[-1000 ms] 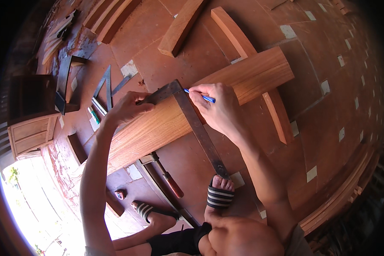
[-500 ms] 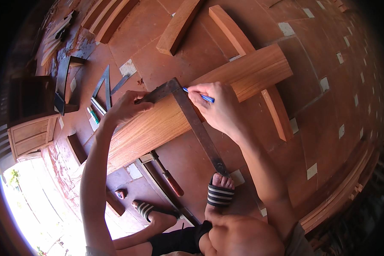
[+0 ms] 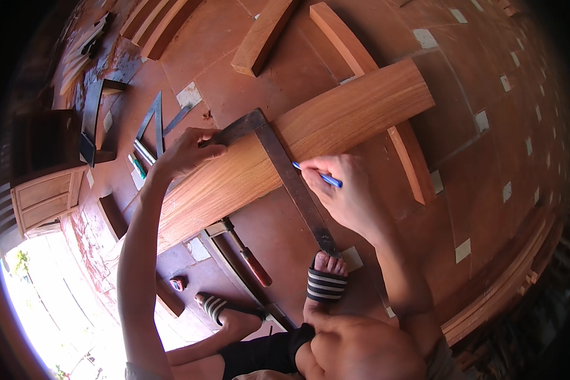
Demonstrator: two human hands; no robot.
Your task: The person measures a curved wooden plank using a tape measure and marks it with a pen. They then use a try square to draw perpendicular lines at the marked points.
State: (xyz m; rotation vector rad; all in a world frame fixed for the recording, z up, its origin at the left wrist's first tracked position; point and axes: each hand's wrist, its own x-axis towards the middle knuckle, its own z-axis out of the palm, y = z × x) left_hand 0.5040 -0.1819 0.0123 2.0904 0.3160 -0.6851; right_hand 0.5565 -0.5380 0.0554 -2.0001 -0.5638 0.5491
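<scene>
1. Nearest the person, the right foot wears a striped sandal (image 3: 327, 285); the far end of the square's long arm lies right at its toes.
2. An F-clamp (image 3: 254, 268) with a red-brown handle extends from the board's near side, left of that foot.
3. The right hand (image 3: 337, 187) is closed in a pinch around a blue pen (image 3: 330, 180), its tip at the board's near edge, just beside the square's long arm.
4. The wooden board (image 3: 225, 190) lies slantwise in front of the person, crossing over a curved wooden piece (image 3: 413, 166) near its right end.
5. The carpenter's square (image 3: 291, 180) lies across the board, its corner at the far edge.
6. The left hand (image 3: 187, 154) grips the square's short arm between thumb and fingers.
7. Beyond, on the tiled floor (image 3: 475, 218), are a metal triangle (image 3: 159, 126) at left and a wooden beam (image 3: 264, 38) farther off.
</scene>
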